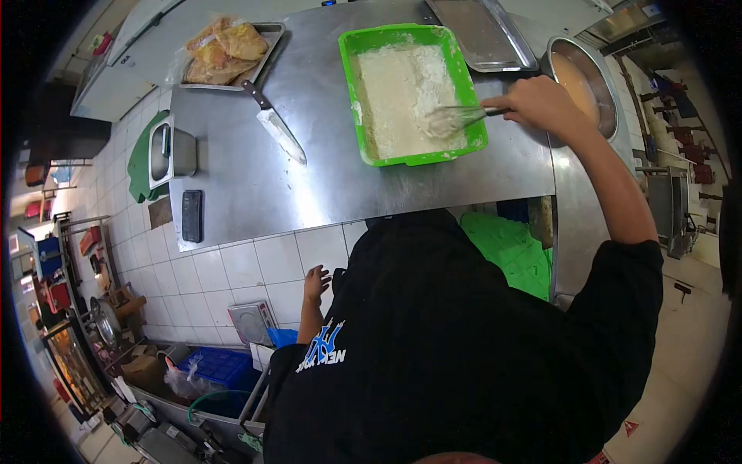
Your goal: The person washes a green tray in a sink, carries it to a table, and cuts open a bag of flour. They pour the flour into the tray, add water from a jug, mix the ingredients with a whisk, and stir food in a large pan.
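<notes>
My right hand [543, 106] grips the handle of a wire whisk [461, 117]. The whisk's head is in a pale, wet flour mixture [398, 100], with drier white flour along the right side. A bright green rectangular tub [421, 160] holds this mixture, and smears of it cling to the rim. Down beside my body, below the table's front edge, hangs my left hand [317, 283]. Its fingers are apart and nothing is in them.
On the steel table [255, 197] lie a large knife [280, 133], a tray of bagged raw meat [228, 50], a black phone-like object [192, 216] and a steel container [182, 152]. A metal tray [495, 39] and a pot of orange-tan liquid [576, 85] stand right of the tub.
</notes>
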Tool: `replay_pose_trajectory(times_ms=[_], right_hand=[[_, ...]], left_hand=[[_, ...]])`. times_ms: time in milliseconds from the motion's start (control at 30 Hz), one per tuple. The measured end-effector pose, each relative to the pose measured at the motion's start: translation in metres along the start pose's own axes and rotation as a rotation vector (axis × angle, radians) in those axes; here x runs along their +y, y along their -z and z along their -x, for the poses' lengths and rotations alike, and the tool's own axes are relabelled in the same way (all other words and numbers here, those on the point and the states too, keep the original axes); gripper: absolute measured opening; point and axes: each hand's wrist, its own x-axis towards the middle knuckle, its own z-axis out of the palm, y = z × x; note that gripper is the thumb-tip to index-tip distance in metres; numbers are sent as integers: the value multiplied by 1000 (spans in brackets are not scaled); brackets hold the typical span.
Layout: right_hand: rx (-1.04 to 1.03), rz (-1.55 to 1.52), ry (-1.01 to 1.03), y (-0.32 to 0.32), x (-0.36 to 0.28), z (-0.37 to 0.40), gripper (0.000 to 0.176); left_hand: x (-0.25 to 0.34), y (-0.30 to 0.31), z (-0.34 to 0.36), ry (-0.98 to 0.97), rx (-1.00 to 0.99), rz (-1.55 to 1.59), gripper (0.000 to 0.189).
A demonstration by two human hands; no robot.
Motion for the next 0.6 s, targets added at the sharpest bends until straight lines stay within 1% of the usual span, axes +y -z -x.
replay_pose_trajectory(times_ms=[33, 100, 133, 200, 233, 267, 333, 400, 467, 600], right_hand=[[-16, 34, 21, -3, 0, 0, 44], [-50, 101, 58, -18, -5, -1, 45], [34, 85, 154, -38, -2, -4, 49], [135, 86, 170, -68, -12, -10, 52], [188, 86, 180, -72, -16, -13, 54], [153, 90, 190, -75, -19, -16, 55], [218, 33, 186, -84, -31, -20, 53], [251, -29, 160, -94, -46, -19, 52], [254, -98, 120, -98, -67, -19, 52], [227, -174, -8, -89, -92, -29, 50]], left_hand=[[8, 1, 0, 104, 33, 123, 47], [22, 0, 3, 112, 58, 119, 46], [24, 0, 4, 119, 69, 116, 45], [16, 1, 3, 131, 62, 138, 44], [12, 2, 3, 136, 61, 150, 43], [7, 3, 6, 135, 45, 156, 43], [1, 1, 11, 136, 32, 160, 42], [-7, -1, 19, 28, 18, -107, 42], [-12, -3, 25, -9, -17, -259, 42], [-12, -3, 31, 16, -57, -296, 43]])
